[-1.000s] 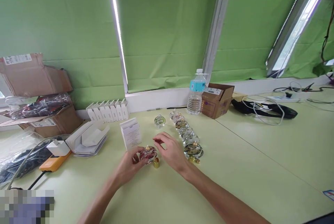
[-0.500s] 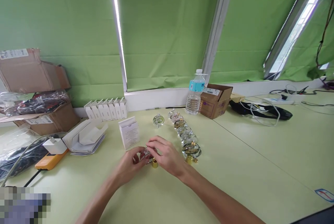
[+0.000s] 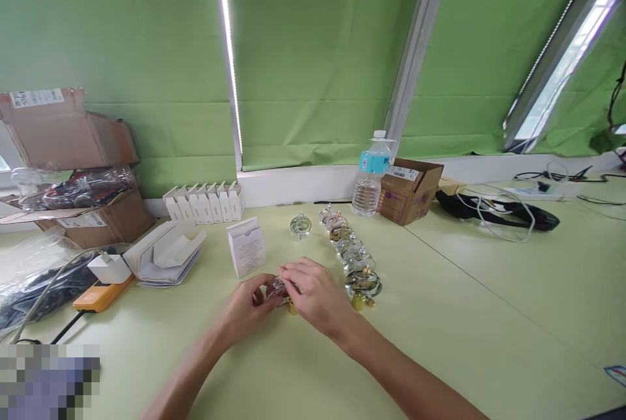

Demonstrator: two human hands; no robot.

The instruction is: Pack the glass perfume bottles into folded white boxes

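Observation:
My left hand (image 3: 250, 306) is closed around a small round glass bottle (image 3: 276, 288) with a reddish tint, steadying it from the left. My right hand (image 3: 313, 293) pinches at the top of the same bottle; its fingertips partly cover what they grip. Under the right fingers a gold cap (image 3: 292, 309) shows on the table. To the right, similar round glass bottles (image 3: 351, 252) stand in a slanting row, with another gold cap (image 3: 358, 301) at its near end. One pale round glass bottle (image 3: 300, 226) is set apart beyond my hands.
A white printed carton (image 3: 247, 249) stands behind my left hand. Farther back are several small white boxes (image 3: 203, 203), a water bottle (image 3: 370, 179) and an open cardboard box (image 3: 408, 195). Folded white cartons (image 3: 166, 257) and an orange power strip (image 3: 102, 295) lie left.
The whole view has shifted slightly, so things appear a little farther right. Both hands stay on the bottle, with only a slight change in the right fingers.

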